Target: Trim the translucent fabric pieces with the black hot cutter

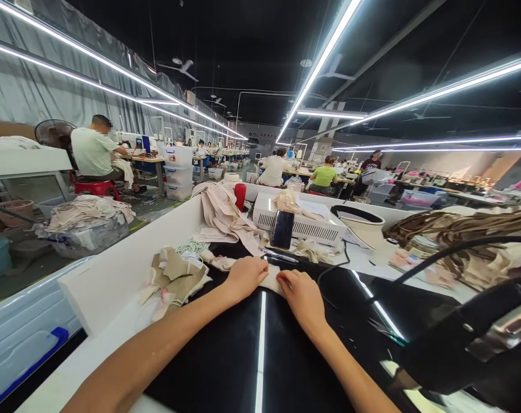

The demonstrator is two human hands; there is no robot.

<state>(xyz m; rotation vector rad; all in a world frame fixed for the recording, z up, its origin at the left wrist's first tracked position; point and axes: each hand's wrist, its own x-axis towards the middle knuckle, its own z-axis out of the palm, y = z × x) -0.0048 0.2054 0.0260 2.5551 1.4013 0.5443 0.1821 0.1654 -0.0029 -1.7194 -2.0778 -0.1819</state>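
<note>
A small cream fabric piece [269, 281] lies at the far part of the glossy black work surface [226, 355]. My left hand [248, 277] pinches its left end, fingers pressed together. At its right end my right hand [301, 295] has thumb and fingertips closed on the same piece. Just left of my left hand is a strip of pale cloth [220, 261]. A pile of tan and cream fabric scraps [174, 275] sits further left. Behind my hands a dark phone [282, 229] leans upright against a white vented box [301, 221].
A black machine arm [454, 338] with a cable stands at the right, near small scissors [389, 331]. Draped beige cloth [226, 215] lies behind left, brown and cream straps [471, 229] at the right. A seated person [92, 150] works beyond the white partition [144, 252].
</note>
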